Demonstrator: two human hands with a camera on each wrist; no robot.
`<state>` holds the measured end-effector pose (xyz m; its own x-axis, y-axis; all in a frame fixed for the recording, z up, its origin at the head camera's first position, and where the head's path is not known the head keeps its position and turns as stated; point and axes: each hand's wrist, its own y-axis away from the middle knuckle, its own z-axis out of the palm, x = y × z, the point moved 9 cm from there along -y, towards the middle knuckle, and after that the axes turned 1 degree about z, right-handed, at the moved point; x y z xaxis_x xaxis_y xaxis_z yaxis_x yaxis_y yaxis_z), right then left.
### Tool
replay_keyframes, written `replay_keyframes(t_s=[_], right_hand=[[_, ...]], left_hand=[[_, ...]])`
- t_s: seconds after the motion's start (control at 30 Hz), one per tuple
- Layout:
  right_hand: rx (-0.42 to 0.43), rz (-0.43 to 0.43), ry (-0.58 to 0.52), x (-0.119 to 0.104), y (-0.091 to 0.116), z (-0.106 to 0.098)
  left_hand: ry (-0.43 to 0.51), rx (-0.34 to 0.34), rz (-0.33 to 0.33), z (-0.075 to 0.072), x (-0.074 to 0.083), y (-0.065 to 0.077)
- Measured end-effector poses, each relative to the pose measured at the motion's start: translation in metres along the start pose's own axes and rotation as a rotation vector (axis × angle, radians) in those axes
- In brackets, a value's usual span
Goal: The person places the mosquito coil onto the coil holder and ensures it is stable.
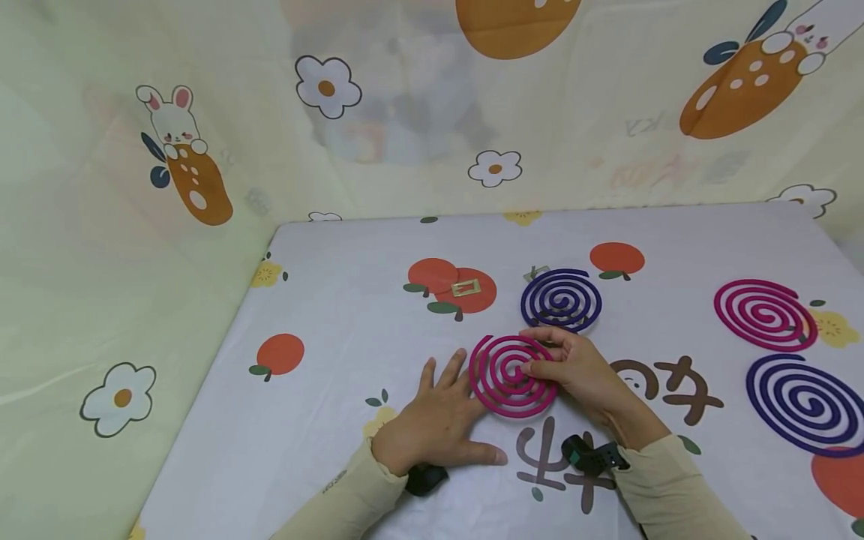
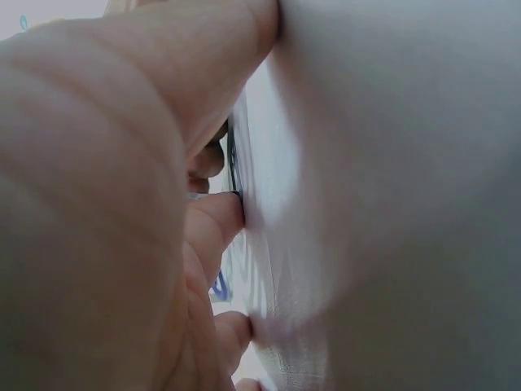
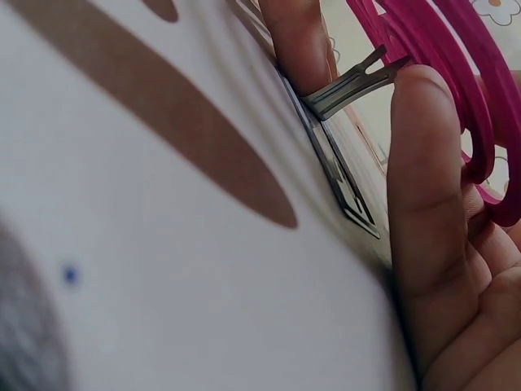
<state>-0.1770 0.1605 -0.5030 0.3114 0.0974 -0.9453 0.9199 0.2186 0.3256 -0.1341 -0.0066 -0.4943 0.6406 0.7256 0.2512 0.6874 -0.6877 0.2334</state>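
I pinch the pink mosquito coil (image 1: 508, 375) over the tablecloth (image 1: 337, 300) with my right hand (image 1: 587, 371), close to a thin metal stand (image 3: 358, 85); my left hand (image 1: 439, 424) lies with fingers spread. I think I'm fitting coil to stand, so I must line them up gently. I can't read the brown writing (image 1: 548, 442) or my left sleeve's (image 1: 351, 491) tiny letters (image 1: 334, 480).

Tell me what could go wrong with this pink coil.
The thin pink coil might snap if the right hand presses hard. The pronged metal stand, close to a fingertip, could poke it. The dark blue coil just beyond that hand might get bumped.
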Motion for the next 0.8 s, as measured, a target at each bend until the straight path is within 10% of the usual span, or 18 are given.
replay_keyframes(t_s=[0.8], right_hand=[[0.007, -0.015, -0.012, 0.0006, -0.0006, -0.0010]], left_hand=[[-0.010, -0.011, 0.002, -0.0007, 0.0009, 0.0006]])
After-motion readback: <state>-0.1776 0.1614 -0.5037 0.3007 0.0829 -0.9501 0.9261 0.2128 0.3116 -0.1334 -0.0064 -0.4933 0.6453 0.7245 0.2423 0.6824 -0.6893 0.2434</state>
